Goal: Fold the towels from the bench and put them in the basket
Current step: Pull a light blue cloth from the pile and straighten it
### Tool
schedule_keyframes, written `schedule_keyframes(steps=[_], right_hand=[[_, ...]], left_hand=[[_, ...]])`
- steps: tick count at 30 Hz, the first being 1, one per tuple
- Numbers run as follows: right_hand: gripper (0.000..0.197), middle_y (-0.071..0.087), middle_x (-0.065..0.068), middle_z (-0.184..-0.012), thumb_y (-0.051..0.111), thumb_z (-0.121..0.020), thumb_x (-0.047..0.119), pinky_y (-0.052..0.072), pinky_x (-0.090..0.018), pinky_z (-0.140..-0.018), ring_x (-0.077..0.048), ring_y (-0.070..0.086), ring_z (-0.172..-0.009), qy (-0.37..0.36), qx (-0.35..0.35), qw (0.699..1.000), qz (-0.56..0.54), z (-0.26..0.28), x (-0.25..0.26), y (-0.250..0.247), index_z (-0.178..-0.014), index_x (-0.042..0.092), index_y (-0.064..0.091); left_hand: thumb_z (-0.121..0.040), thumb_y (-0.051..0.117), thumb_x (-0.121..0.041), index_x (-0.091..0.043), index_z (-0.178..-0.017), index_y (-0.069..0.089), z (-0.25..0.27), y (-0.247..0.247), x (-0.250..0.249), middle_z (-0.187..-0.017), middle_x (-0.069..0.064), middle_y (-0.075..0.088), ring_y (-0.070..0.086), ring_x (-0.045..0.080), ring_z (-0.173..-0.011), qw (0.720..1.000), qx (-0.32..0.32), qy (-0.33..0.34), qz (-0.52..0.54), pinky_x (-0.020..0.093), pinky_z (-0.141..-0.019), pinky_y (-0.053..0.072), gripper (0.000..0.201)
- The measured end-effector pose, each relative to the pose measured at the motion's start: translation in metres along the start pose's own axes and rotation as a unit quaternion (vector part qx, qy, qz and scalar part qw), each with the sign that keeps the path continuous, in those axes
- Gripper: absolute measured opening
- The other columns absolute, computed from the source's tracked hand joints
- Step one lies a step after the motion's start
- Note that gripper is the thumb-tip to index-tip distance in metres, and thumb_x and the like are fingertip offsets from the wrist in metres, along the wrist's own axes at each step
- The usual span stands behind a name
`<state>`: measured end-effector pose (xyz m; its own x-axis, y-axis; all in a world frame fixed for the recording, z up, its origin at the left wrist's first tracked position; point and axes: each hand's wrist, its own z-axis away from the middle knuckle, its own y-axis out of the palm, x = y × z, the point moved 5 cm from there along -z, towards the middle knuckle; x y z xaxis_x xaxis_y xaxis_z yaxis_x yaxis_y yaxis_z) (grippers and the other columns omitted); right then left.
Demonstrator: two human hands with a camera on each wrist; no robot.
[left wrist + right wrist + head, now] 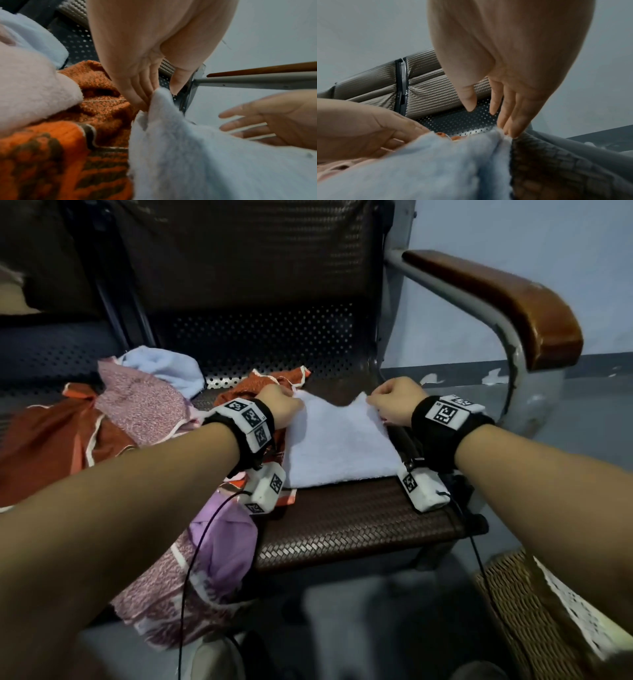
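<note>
Wrist views alone show straight fingers (506, 119) touching the towel (419, 162).

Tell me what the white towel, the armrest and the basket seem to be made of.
Towel: soft terry-like cloth, going by its fuzzy, matte nap. Armrest: probably varnished wood, reddish-brown with a slight sheen. Basket: woven wicker or similar fibre, judging by its criss-cross weave; blurred, so uncertain.
</note>
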<state>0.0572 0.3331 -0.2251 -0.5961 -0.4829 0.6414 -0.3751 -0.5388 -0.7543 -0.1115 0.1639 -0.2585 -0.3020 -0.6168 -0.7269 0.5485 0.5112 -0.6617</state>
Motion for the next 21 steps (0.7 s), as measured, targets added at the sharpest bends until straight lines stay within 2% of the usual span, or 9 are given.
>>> schedule_keyframes(steps=[2, 4, 7, 9, 11, 13, 16, 19, 21], right_hand=[[0.034, 0.063, 0.001, -0.111, 0.067, -0.091, 0.032, 0.047, -0.029, -0.092, -0.018, 0.06, -0.105, -0.039, 0.015, 0.999, 0.023, 0.005, 0.004, -0.003, -0.121, 0.016, 0.064], [0.032, 0.067, 0.007, -0.11, 0.07, -0.089, 0.035, 0.046, -0.026, -0.091, -0.013, 0.063, -0.105, -0.109, 0.051, 0.991, 0.051, 0.022, 0.013, -0.004, -0.117, 0.02, 0.068], [0.032, 0.073, 0.012, -0.105, 0.075, -0.083, 0.045, 0.051, -0.03, -0.096, -0.007, 0.067, -0.098, -0.169, 0.172, 0.961, 0.133, 0.05, 0.013, 0.007, -0.107, 0.024, 0.075], [0.061, 0.067, 0.011, -0.124, 0.078, -0.074, 0.056, 0.044, -0.026, -0.103, -0.009, 0.061, -0.112, -0.177, 0.222, 0.934, 0.217, 0.066, 0.006, 0.016, -0.126, 0.025, 0.067], [0.082, 0.055, 0.007, -0.142, 0.08, -0.073, 0.055, 0.036, -0.024, -0.107, -0.015, 0.051, -0.128, -0.187, 0.229, 0.914, 0.279, 0.074, 0.002, 0.022, -0.143, 0.023, 0.051], [0.069, 0.056, 0.002, -0.143, 0.076, -0.082, 0.041, 0.036, -0.026, -0.108, -0.021, 0.051, -0.131, -0.203, 0.208, 0.907, 0.306, 0.078, 0.002, 0.023, -0.144, 0.02, 0.051], [0.024, 0.072, -0.007, -0.109, 0.055, -0.092, 0.017, 0.048, -0.034, -0.092, -0.028, 0.064, -0.107, -0.211, 0.154, 0.926, 0.271, 0.078, 0.005, 0.014, -0.11, 0.014, 0.07], [0.017, 0.069, -0.006, -0.09, 0.051, -0.093, 0.018, 0.049, -0.035, -0.078, -0.025, 0.063, -0.089, -0.178, 0.13, 0.954, 0.201, 0.076, 0.005, 0.002, -0.087, 0.016, 0.067], [0.019, 0.067, -0.007, -0.082, 0.053, -0.092, 0.021, 0.047, -0.036, -0.074, -0.024, 0.061, -0.083, -0.172, 0.113, 0.966, 0.157, 0.073, 0.003, -0.006, -0.078, 0.015, 0.064]], left_hand=[[-0.085, 0.07, -0.028, -0.015, -0.091, 0.069, 0.003, -0.004, -0.001, -0.092, 0.001, 0.066, 0.06, 0.02, -0.087, 0.999, -0.037, 0.028, -0.024, 0.029, -0.074, 0.047, 0.015], [-0.08, 0.076, -0.028, -0.02, -0.09, 0.067, 0.014, -0.008, -0.002, -0.089, -0.003, 0.067, 0.061, 0.014, -0.083, 0.996, -0.052, 0.066, -0.019, 0.028, -0.07, 0.046, 0.016], [-0.079, 0.082, -0.025, -0.019, -0.088, 0.074, 0.046, 0.006, -0.002, -0.09, 0.0, 0.075, 0.066, 0.012, -0.083, 0.987, 0.093, 0.126, 0.03, 0.03, -0.079, 0.053, 0.013], [-0.075, 0.086, -0.036, -0.023, -0.106, 0.074, 0.068, 0.016, 0.006, -0.106, -0.008, 0.073, 0.064, 0.008, -0.097, 0.973, 0.167, 0.154, -0.048, 0.029, -0.092, 0.05, 0.036], [-0.07, 0.087, -0.046, -0.027, -0.131, 0.061, 0.082, 0.02, 0.014, -0.128, -0.014, 0.059, 0.054, 0.007, -0.117, 0.95, 0.174, 0.191, -0.175, 0.029, -0.105, 0.041, 0.069], [-0.072, 0.086, -0.041, -0.024, -0.142, 0.051, 0.089, 0.018, 0.021, -0.14, -0.008, 0.053, 0.049, 0.013, -0.128, 0.94, 0.159, 0.202, -0.223, 0.032, -0.111, 0.037, 0.08], [-0.082, 0.075, -0.026, -0.019, -0.13, 0.062, 0.09, 0.009, 0.02, -0.125, 0.002, 0.066, 0.06, 0.021, -0.114, 0.949, 0.107, 0.2, -0.216, 0.03, -0.097, 0.045, 0.05], [-0.088, 0.065, -0.024, -0.016, -0.095, 0.07, 0.089, -0.001, 0.016, -0.086, 0.004, 0.07, 0.064, 0.018, -0.079, 0.964, 0.085, 0.184, -0.171, 0.029, -0.068, 0.047, 0.011], [-0.087, 0.063, -0.031, -0.014, -0.083, 0.07, 0.088, -0.007, 0.016, -0.065, -0.001, 0.062, 0.053, 0.007, -0.053, 0.98, 0.09, 0.153, -0.085, 0.026, -0.051, 0.039, 0.019]])
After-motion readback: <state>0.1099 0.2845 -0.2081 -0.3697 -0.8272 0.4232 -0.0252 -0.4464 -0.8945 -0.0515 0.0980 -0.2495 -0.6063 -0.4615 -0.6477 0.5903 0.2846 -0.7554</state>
